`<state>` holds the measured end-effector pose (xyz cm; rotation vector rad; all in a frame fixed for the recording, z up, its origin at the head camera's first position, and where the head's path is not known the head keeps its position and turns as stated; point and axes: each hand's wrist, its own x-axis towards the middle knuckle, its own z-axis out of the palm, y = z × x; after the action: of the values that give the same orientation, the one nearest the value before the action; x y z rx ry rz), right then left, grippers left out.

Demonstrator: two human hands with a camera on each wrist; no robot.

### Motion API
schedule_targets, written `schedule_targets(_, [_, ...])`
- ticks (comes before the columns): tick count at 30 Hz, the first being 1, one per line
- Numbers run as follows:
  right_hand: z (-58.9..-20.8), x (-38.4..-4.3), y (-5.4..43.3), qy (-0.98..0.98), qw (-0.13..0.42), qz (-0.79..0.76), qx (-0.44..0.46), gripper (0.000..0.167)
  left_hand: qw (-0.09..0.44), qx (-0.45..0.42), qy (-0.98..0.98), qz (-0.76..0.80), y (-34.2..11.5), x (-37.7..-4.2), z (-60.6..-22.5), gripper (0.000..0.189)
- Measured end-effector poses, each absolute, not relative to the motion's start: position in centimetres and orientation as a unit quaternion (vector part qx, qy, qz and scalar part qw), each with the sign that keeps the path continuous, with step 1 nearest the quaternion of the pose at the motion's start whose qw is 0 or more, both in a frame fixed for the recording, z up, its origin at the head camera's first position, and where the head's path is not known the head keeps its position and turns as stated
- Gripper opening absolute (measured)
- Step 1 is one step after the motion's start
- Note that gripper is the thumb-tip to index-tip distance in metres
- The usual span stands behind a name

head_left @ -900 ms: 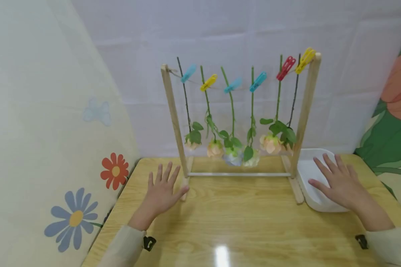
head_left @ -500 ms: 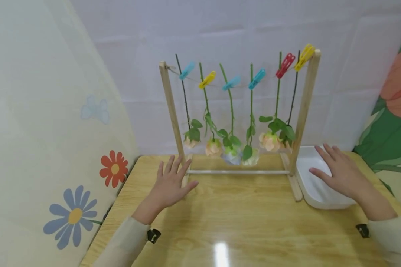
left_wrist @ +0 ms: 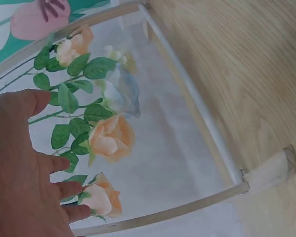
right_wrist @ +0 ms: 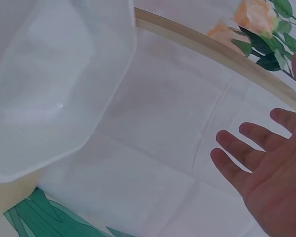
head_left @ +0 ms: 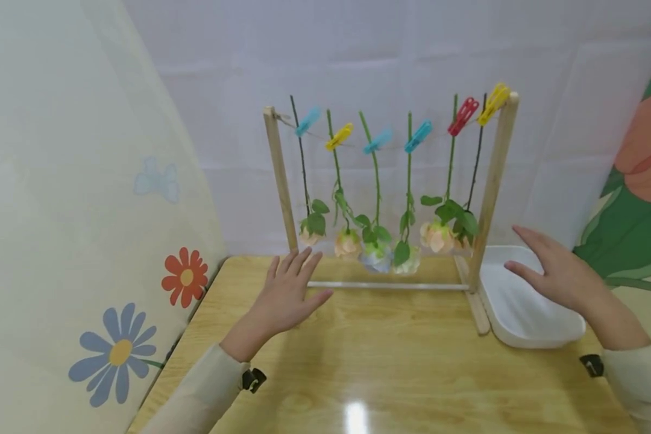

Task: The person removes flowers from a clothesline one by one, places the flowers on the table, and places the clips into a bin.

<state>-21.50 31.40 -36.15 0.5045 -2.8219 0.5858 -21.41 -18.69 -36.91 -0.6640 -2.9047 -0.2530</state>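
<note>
My left hand (head_left: 285,299) is held with fingers spread near the left post of a wooden rack (head_left: 282,175), holding nothing. To the right, my right hand (head_left: 561,274) hovers above a white plastic basin (head_left: 531,322), fingers extended and nothing in them. Several artificial roses hang upside down from a string across the rack, each stem by a clothespin. Among them are a peach rose (head_left: 438,236) and a pale blue rose (left_wrist: 121,91). The pins include a red clothespin (head_left: 463,116), a yellow clothespin (head_left: 339,137) and a blue clothespin (head_left: 418,136).
The rack stands on a wood-grain table (head_left: 380,361) with a white crossbar (head_left: 390,286) low between its posts. Behind it hangs a white cloth (head_left: 369,54). A wall with painted flowers (head_left: 120,352) borders the table's left side.
My left hand has moved right and slightly up, in front of the rack's left foot. The right hand has risen and turned more side-on above the basin. The roses hang as before.
</note>
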Motion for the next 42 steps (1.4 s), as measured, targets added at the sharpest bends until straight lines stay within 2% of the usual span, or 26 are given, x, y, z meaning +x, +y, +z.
schedule_targets(4, [-35.3,-21.7,31.3,-0.954,0.097,0.223,0.174,0.082,0.093,-0.231,-0.964,-0.093,-18.1,-21.4,-36.4,0.079])
schedule_targets(10, [-33.4,-22.1,30.8,-0.941,0.114,0.268,0.174,0.077,0.116,-0.243,-0.957,-0.109,-17.2,-21.6,-35.6,0.075])
schedule_targets(20, [-31.3,-22.7,30.5,-0.919,0.205,0.280,0.188,0.063,0.112,-0.261,-0.945,-0.163,-15.1,-22.3,-34.7,0.073])
schedule_targets(29, [-29.1,-23.2,30.6,-0.913,0.201,0.328,0.136,0.057,0.143,-0.253,-0.938,-0.188,-13.4,-22.8,-33.6,0.070])
schedule_targets(42, [-26.6,-23.7,30.6,-0.903,0.242,0.339,0.104,0.051,0.161,-0.257,-0.917,-0.258,-11.4,-23.6,-32.7,0.063])
